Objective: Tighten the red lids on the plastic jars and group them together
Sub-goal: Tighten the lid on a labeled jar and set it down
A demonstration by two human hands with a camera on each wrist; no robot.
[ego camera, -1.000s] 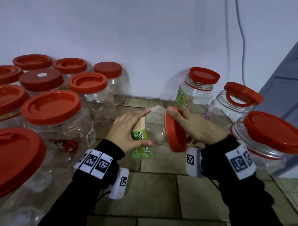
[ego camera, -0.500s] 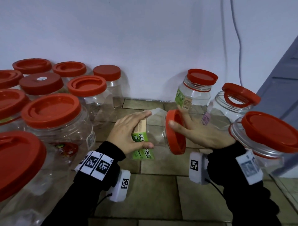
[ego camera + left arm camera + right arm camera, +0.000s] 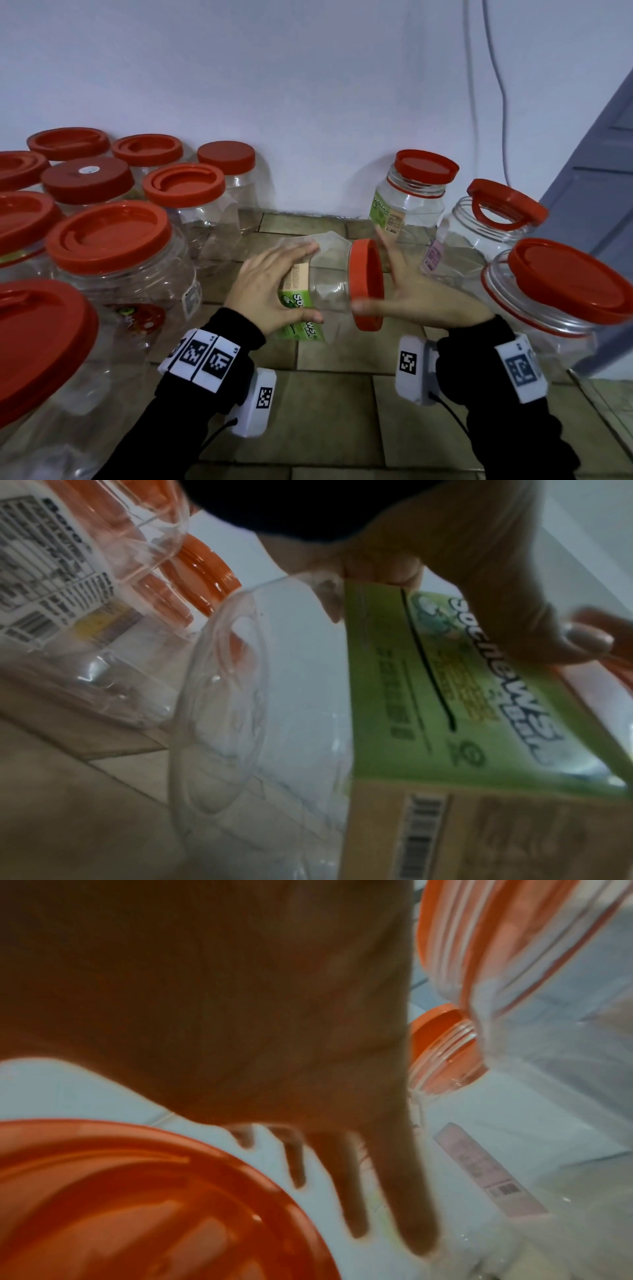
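Note:
A clear plastic jar (image 3: 329, 284) with a green label (image 3: 445, 696) is held on its side above the tiled floor, its red lid (image 3: 365, 284) facing right. My left hand (image 3: 274, 291) grips the jar's body, fingers over the top and thumb (image 3: 514, 615) on the label. My right hand (image 3: 407, 291) is spread beside the lid with fingers (image 3: 394, 1185) straight; the thumb lies against the lid's lower rim, the fingers stand off behind it.
Several red-lidded jars (image 3: 113, 274) crowd the left by the white wall. Three more jars stand at the right: a green-labelled one (image 3: 411, 202), one with a tilted handle lid (image 3: 503, 205), and a large near one (image 3: 565, 294). A grey door (image 3: 603, 154) is far right.
My right hand has let go of the lid and opened, its fingers spreading and drawing back to the right. The left hand keeps its hold on the jar, which has tipped slightly.

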